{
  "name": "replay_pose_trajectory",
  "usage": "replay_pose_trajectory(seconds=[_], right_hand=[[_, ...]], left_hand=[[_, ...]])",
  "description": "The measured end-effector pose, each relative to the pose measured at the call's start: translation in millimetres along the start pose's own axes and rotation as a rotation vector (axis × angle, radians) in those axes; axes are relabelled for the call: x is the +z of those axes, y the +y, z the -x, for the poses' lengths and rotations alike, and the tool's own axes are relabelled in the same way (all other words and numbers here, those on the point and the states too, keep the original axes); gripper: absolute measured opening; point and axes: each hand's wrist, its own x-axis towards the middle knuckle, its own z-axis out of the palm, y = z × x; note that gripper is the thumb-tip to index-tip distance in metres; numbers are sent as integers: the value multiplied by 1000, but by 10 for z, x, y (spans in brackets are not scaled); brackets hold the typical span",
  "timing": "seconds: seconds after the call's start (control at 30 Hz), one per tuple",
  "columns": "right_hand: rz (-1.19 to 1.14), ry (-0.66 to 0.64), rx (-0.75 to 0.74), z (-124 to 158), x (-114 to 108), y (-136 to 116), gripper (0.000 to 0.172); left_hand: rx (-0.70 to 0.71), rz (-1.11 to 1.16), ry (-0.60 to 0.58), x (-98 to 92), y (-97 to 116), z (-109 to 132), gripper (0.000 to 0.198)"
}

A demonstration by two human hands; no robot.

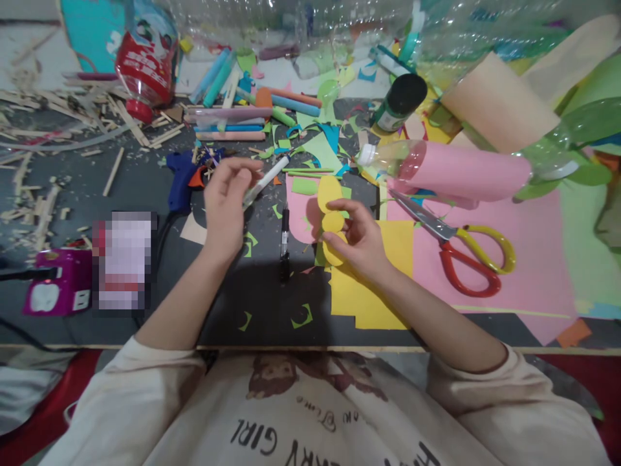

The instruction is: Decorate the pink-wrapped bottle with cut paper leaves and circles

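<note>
My right hand [361,239] pinches a yellow paper cutout [332,222] made of rounded lobes, above yellow paper sheets [371,304]. Over on the left, my left hand [230,197] is raised with thumb and index finger close together beside a white pen [266,180]; whether it touches the pen is unclear, and what its fingertips hold, if anything, is too small to tell. Between the hands a black marker [284,243] lies on the dark table. Pink paper [299,213] is partly under the cutout.
Scissors [451,236] lie on pink paper at the right, below a pink-wrapped bottle [466,169]. A blue glue gun [179,181], purple box [61,281] and blurred rectangle [125,259] are left. Behind stand a black-capped bottle [400,100], a red-labelled bottle [145,65] and several coloured sticks.
</note>
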Motion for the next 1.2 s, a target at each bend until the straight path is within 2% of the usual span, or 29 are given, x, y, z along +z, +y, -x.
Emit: replay_pose_trajectory(seconds=[0.1, 0.13, 0.2, 0.27, 0.3, 0.33, 0.37, 0.4, 0.47, 0.53, 0.73, 0.83, 0.93, 1.03, 1.07, 1.13, 1.2], right_hand=[[-43, -4, 36, -37, -11, 42, 41], [-51, -17, 44, -48, -16, 53, 43], [-64, -33, 43, -67, -28, 72, 45], [-68, -36, 33, -81, -42, 89, 47], [-64, -43, 33, -86, -49, 97, 48], [-58, -57, 39, -91, -55, 104, 50], [-52, -77, 49, -96, -61, 111, 53], [-49, -103, 61, -101, -66, 117, 57], [-58, -164, 85, -113, -75, 124, 65], [-79, -217, 97, -126, -85, 123, 70], [-87, -296, 119, -157, -137, 71, 74], [-64, -333, 138, -168, -161, 38, 76], [-55, -325, 150, -177, -168, 24, 78], [-69, -298, 155, -180, -159, 29, 77], [-73, -290, 155, -180, -155, 31, 76], [-75, -278, 156, -176, -148, 34, 75], [-70, -268, 152, -171, -141, 32, 75]], left_hand=[[85, -91, 93, -158, 126, -147, 11], [74, -161, 66, -232, 183, -183, 11], [66, -437, 28, -409, 292, -234, 13], [100, -694, 111, -593, 367, -262, 16], [74, -805, 172, -670, 389, -268, 18], [15, -914, 253, -730, 402, -269, 21], [-87, -1022, 250, -768, 409, -269, 26], [-202, -1127, 216, -786, 411, -267, 29], [-401, -1294, 65, -770, 406, -267, 34], [-481, -1381, -42, -722, 395, -281, 41], [-546, -1374, -121, -632, 349, -376, 62], [-556, -1385, -52, -633, 310, -418, 64], [-514, -1281, 84, -657, 255, -425, 56], [-302, -1001, 210, -630, 227, -337, 48], [-207, -881, 176, -597, 228, -284, 41], [-14, -753, 122, -498, 236, -158, 46], [49, -772, 36, -389, 231, -31, 53]])
